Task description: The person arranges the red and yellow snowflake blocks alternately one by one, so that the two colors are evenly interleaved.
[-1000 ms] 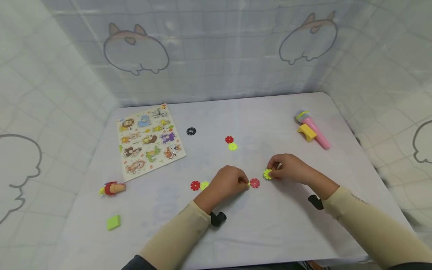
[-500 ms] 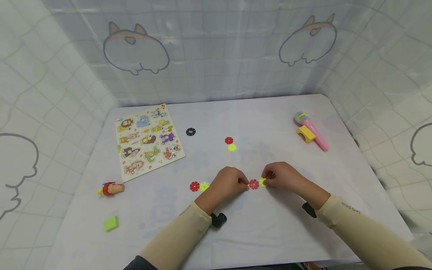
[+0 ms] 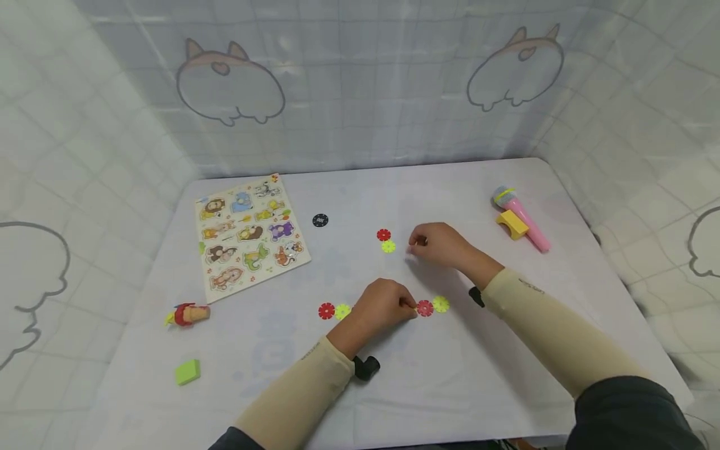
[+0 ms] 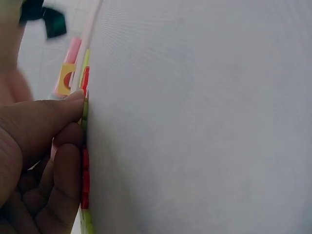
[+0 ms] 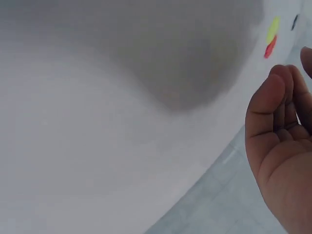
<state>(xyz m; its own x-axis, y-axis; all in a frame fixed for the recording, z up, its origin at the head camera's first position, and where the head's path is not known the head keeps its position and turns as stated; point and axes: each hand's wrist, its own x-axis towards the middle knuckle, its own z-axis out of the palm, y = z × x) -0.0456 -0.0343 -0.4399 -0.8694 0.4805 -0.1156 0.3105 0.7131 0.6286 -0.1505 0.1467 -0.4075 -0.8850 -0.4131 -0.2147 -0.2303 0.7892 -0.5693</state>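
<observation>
My left hand (image 3: 382,306) pinches a yellow-green notched interlocking disc (image 4: 85,112) in a row on the table; the fingers mostly cover this disc in the head view. Right of the fingertips come a red disc (image 3: 425,308) and a yellow disc (image 3: 441,304), joined edge to edge. Left of the hand, a red disc (image 3: 326,310) and a yellow disc (image 3: 342,311) show; the hand hides the middle of the row. My right hand (image 3: 441,245), holding nothing, hovers with loosely bent fingers beside a farther red disc (image 3: 384,234) and yellow disc (image 3: 389,247).
A wooden animal puzzle board (image 3: 253,234) lies at the back left, beside a black chip (image 3: 320,220). A pink toy microphone (image 3: 525,225) and a yellow arch block (image 3: 512,224) are at right. At left lie a small toy figure (image 3: 188,314) and a green block (image 3: 188,372).
My right hand brought a yellow disc to the red disc at the row's right end, let go, and moved away toward the back pair. The left hand has stayed in place.
</observation>
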